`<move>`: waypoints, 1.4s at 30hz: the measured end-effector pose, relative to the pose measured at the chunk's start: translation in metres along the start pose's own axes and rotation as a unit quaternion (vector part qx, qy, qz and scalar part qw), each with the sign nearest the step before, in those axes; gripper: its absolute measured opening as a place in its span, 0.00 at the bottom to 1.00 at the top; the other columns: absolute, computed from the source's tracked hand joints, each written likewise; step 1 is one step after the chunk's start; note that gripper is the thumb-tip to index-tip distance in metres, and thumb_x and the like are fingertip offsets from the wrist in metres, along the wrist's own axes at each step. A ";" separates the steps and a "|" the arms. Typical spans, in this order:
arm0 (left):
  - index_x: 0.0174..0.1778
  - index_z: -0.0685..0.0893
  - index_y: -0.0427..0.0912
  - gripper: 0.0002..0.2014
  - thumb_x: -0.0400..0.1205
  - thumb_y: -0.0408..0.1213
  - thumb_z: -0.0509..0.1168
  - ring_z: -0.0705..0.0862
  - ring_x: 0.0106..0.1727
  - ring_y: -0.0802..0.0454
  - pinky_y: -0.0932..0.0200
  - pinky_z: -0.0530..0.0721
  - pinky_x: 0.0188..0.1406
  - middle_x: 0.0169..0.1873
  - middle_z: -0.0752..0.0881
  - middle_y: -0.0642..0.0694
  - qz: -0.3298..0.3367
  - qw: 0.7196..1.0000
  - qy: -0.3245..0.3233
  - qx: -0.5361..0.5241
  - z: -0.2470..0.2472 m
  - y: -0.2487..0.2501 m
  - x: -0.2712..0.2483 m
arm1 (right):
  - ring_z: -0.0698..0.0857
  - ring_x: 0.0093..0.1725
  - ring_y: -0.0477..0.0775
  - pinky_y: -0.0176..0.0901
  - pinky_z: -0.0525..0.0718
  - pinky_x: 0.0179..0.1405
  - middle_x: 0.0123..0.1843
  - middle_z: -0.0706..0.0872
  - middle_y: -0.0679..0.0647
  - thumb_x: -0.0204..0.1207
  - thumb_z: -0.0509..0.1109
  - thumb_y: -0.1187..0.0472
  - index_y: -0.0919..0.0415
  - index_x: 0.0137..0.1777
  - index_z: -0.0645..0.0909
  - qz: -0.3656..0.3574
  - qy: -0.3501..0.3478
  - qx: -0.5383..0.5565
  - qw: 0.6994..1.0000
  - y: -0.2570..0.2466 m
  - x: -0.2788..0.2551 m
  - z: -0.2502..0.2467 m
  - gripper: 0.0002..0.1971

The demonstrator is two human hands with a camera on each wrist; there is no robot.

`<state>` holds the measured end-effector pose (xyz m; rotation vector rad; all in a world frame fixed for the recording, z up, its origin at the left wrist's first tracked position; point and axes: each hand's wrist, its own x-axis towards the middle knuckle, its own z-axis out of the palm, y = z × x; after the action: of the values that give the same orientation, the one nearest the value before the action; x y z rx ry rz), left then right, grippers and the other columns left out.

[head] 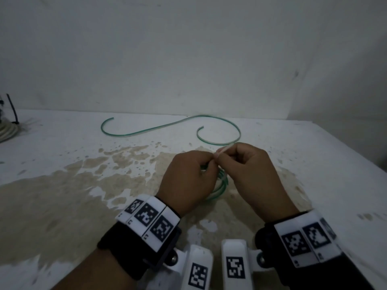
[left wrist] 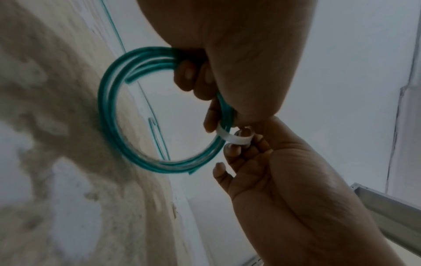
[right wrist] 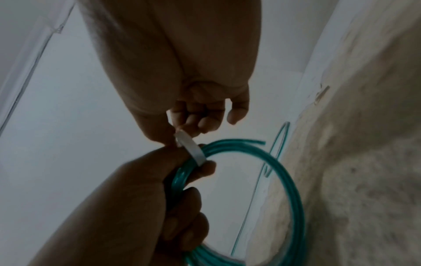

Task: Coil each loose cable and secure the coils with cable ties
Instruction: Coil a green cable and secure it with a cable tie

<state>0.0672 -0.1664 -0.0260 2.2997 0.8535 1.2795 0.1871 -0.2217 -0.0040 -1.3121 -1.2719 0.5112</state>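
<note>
Clearly two hands at work, both above the stained white table point(head: 62, 164). Left hand point(head: 186, 181) curled round one green coil point(left wrist: 109, 115) of about three turns, the bundled strands gripped between its fingers point(left wrist: 187, 73) and palm, the rest of the loop hanging free below and out past the fingertips. Right hand point(head: 253, 174) just beside it, thumb and forefinger pinched on one white cable tie point(left wrist: 232, 137), the remaining fingers point(right wrist: 209, 122) loosely bent under. Tie wrapped as a flat band round the coil strands right at the left fingertips, its thin tail sticking up between the two thumbs in the head view; whether its head is locked, cannot tell. One second green cable point(head: 171, 124), loose and uncoiled, lying in an S-shaped sweep on the table well beyond both sets of fingers. One pale bundled cable point(head: 8, 130), bound with a black tie point(head: 12, 109), far off to the left-hand side at the table edge.
</note>
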 end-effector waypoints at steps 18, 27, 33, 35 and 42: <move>0.53 0.78 0.51 0.06 0.87 0.40 0.56 0.75 0.26 0.57 0.68 0.74 0.26 0.33 0.79 0.49 -0.195 0.963 -0.046 -0.182 -0.002 0.003 0.003 | 0.86 0.45 0.34 0.25 0.81 0.45 0.44 0.89 0.39 0.75 0.72 0.62 0.48 0.39 0.87 -0.037 0.036 -0.030 0.998 0.002 0.003 -0.003 0.08; 0.51 0.81 0.51 0.04 0.83 0.45 0.64 0.69 0.21 0.60 0.68 0.68 0.19 0.38 0.73 0.47 -0.191 0.946 -0.053 -0.257 -0.006 0.012 0.003 | 0.84 0.46 0.36 0.22 0.76 0.44 0.43 0.89 0.44 0.78 0.69 0.63 0.55 0.46 0.89 -0.100 0.021 -0.115 0.988 0.008 0.005 -0.008 0.07; 0.44 0.81 0.47 0.03 0.82 0.41 0.65 0.67 0.22 0.61 0.69 0.67 0.23 0.36 0.73 0.49 -0.184 0.958 -0.049 -0.213 -0.008 0.009 0.004 | 0.79 0.46 0.32 0.19 0.71 0.49 0.41 0.83 0.46 0.76 0.68 0.64 0.56 0.44 0.85 -0.236 0.073 -0.156 0.956 0.001 0.007 -0.014 0.05; 0.43 0.82 0.46 0.04 0.82 0.39 0.66 0.67 0.20 0.60 0.69 0.67 0.21 0.35 0.73 0.50 -0.192 0.954 -0.060 -0.222 -0.010 0.009 0.004 | 0.79 0.47 0.29 0.19 0.71 0.50 0.41 0.83 0.44 0.77 0.67 0.65 0.55 0.45 0.84 -0.262 0.109 -0.163 0.945 -0.005 0.005 -0.020 0.05; 0.47 0.82 0.43 0.03 0.84 0.33 0.63 0.68 0.24 0.54 0.60 0.67 0.24 0.33 0.74 0.44 -0.247 0.915 -0.100 -0.303 -0.008 0.009 0.004 | 0.88 0.45 0.45 0.43 0.86 0.46 0.41 0.88 0.49 0.85 0.59 0.63 0.55 0.43 0.80 -0.107 0.054 -0.038 0.992 -0.001 0.005 -0.013 0.11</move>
<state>0.0649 -0.1700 -0.0143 1.5580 0.7600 0.8953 0.2000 -0.2229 0.0024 -1.2314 -1.3336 0.2406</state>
